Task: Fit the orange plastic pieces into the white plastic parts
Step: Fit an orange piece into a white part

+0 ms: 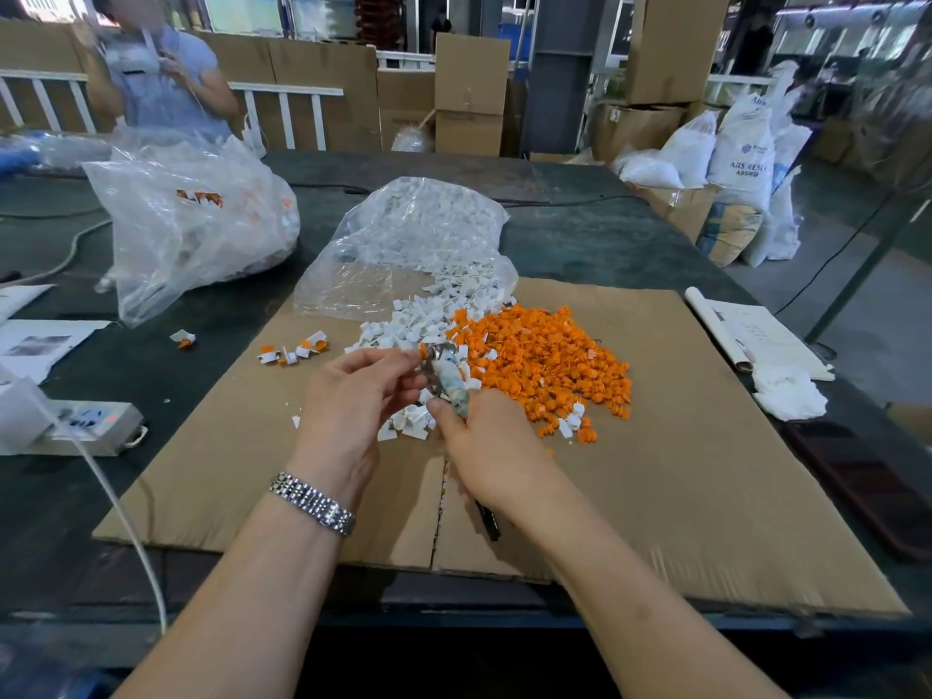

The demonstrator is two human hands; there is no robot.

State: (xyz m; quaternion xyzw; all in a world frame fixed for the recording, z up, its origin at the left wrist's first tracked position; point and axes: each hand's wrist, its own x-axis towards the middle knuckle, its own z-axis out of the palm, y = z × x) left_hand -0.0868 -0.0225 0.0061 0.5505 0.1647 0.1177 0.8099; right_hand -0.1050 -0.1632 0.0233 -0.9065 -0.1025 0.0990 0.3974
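Head view: we see our left hand [353, 396] pinching one small blurred part at one wrapped metal tool [451, 383], gripped by our right hand [491, 456]. Beyond both hands lie two heaps, orange plastic pieces [544, 360] and white plastic parts [403, 325], uncountable.

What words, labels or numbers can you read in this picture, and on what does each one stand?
"ABS RESIN", partly cut off: on the white sack at the right.
Smaller print under it: too blurred to read.
Papers on the table's right: writing too small to read.
Sheets at the left: print too blurred to read.

Dark worktable [580, 234], stacked cardboard boxes [471, 93] behind, white railing [282, 100], grey pillar [565, 73]
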